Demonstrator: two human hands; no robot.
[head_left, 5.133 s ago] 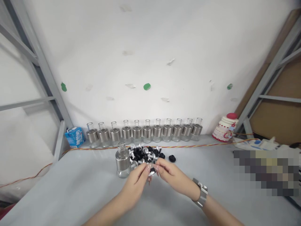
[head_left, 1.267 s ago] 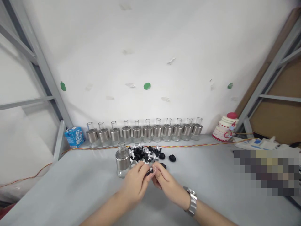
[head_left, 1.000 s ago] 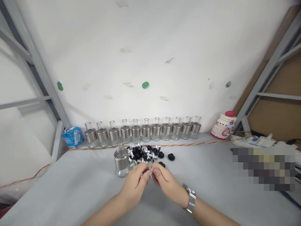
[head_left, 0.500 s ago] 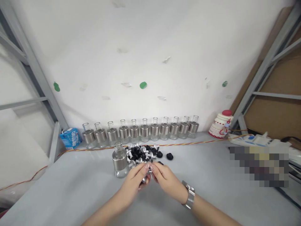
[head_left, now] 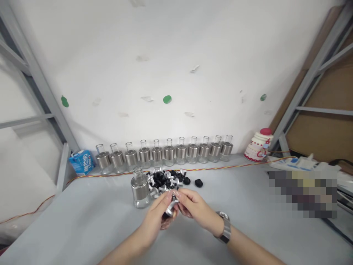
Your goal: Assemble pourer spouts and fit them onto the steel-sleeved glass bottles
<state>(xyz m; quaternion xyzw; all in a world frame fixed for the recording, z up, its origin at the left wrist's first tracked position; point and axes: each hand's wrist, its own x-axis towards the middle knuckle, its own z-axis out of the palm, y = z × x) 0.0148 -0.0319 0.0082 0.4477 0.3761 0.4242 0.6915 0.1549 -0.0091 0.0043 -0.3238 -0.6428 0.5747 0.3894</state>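
My left hand [head_left: 156, 213] is closed around a silver-and-black bottle stopper [head_left: 170, 209], partly hidden by the fingers. My right hand [head_left: 194, 207], with a metal watch on its wrist, pinches the upper end of the same piece, so the thumbs nearly meet. Just beyond the hands lies a loose pile of black and silver stopper parts [head_left: 162, 179]. One glass bottle [head_left: 140, 188] with a steel band stands upright left of the pile, its neck uncapped. A single black cap [head_left: 198, 183] lies to the right of the heap.
Several similar banded bottles [head_left: 169, 151] line the back wall. A twisted red-yellow wire [head_left: 215, 169] runs across the grey table [head_left: 82, 221]. At the left stands a blue carton [head_left: 82, 162]; at the right, a red-topped white jar [head_left: 258, 145] and white-blue items [head_left: 306, 163].
My right hand has turned slightly at the wrist. More of the silver stopper now shows between my hands, which stay in nearly the same place.
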